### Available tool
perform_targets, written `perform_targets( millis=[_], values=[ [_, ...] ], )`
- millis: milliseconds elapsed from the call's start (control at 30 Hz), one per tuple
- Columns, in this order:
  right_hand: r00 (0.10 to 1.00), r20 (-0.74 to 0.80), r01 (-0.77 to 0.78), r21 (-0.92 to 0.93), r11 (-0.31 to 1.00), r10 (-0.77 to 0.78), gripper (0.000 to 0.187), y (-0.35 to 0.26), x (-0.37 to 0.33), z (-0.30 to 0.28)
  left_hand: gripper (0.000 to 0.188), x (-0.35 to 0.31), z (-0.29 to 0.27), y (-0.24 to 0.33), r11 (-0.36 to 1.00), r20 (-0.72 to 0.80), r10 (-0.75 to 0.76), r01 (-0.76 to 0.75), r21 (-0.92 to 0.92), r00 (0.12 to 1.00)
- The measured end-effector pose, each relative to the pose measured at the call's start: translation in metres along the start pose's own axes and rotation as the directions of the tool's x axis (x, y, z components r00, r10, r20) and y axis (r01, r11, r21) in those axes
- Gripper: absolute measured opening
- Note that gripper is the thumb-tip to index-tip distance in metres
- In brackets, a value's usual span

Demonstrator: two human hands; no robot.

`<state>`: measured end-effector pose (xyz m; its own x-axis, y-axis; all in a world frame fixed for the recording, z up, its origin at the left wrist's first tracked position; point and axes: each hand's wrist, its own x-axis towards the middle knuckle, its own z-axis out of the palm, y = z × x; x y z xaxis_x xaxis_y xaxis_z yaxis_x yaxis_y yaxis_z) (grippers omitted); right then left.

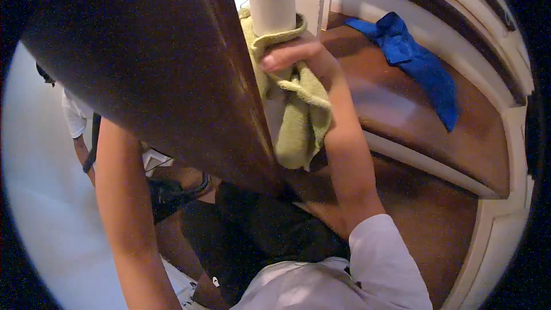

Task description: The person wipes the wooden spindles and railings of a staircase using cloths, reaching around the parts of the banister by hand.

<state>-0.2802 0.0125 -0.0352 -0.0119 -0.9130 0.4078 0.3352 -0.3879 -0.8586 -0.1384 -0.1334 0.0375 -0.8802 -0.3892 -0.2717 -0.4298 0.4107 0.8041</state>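
A yellow-green towel [298,129] wraps round the lower part of a white round post [270,0], its folded end hanging down. My right hand [301,54] is closed on the towel, pressing it against the post's near right side with the fingers curled round. Close along the post's left side runs a broad dark brown wooden board [166,51]. My left forearm [121,195] reaches up on the board's far left side. Behind the board, my left hand is hidden.
Brown wooden steps with white risers [425,155] curve round on the right. A crumpled blue cloth [425,69] lies on the upper step. At the left, beyond my left arm, another person in a white shirt [74,115] is partly visible beside a pale wall.
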Motion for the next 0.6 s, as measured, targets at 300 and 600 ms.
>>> perform_targets(
  millis=[300,600],
  values=[
    [0.501,-0.445,0.116,-0.815,0.568,-0.742,0.024,0.052,-0.007,0.033,0.024,0.012,-0.002,-0.005,0.996,-0.007,0.050,-0.051,-0.067,0.999],
    [0.580,-0.507,0.212,-0.662,0.719,-0.638,0.027,0.119,-0.056,0.021,0.021,-0.014,-0.006,0.012,0.956,-0.067,0.049,-0.028,0.291,0.997]
  ],
)
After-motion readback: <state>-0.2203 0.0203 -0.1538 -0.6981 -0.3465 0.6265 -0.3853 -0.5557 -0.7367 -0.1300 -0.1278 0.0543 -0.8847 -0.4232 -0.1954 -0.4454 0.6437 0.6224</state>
